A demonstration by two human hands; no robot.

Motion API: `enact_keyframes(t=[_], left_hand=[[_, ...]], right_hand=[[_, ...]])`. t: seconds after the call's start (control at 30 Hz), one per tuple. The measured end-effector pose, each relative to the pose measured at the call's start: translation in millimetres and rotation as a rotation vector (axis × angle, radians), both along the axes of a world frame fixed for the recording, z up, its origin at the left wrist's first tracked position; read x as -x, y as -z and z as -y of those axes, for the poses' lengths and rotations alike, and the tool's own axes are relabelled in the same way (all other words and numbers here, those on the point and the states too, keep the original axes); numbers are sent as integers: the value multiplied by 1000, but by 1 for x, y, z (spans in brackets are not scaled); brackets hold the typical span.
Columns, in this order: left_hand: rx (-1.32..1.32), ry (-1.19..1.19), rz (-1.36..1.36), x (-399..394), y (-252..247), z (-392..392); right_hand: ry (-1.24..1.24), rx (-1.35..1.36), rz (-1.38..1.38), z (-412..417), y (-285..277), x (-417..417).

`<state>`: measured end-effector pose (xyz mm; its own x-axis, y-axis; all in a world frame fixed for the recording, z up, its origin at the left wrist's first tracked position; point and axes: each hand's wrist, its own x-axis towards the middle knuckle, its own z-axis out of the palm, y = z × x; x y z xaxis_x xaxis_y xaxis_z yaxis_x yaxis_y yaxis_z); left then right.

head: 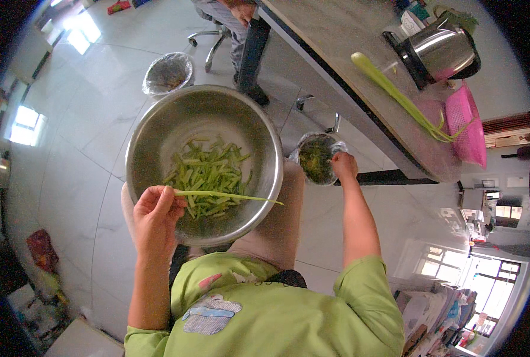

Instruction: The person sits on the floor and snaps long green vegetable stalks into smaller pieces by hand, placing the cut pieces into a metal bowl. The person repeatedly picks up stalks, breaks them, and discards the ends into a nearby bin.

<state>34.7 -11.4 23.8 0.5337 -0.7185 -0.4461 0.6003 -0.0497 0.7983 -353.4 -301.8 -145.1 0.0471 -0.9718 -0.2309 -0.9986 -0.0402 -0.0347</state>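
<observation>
Between the thumb and fingers of my left hand (158, 212) is a thin celery stalk (222, 194), its tapered end reaching past the right rim of a large metal basin (155, 125). Many short cut pieces of celery (209, 174) lie in the bottom of this basin, which rests on my lap. My right hand (345, 166) is at the right edge of a plastic-lined bin (304, 139) holding green leafy scraps (315, 158). Its fingers look curled, but whether anything is in them is hidden.
On the table (318, 26) to the right lie a long celery stalk (390, 87), a steel electric kettle (443, 51) and a pink plastic basket (465, 125). A second lined bin (167, 73) stands beyond the basin. Another person's leg (231, 29) and hand (242, 12) are beside the table.
</observation>
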Motion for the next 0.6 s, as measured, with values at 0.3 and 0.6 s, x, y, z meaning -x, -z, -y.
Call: enact_keyframes(t=[0.3, 0.6], left_hand=[[-86, 60, 0, 11, -3, 24], [-58, 106, -68, 29, 0, 27]], right_hand=[[-14, -56, 310, 11, 83, 43], [-98, 191, 1119, -76, -122, -91]])
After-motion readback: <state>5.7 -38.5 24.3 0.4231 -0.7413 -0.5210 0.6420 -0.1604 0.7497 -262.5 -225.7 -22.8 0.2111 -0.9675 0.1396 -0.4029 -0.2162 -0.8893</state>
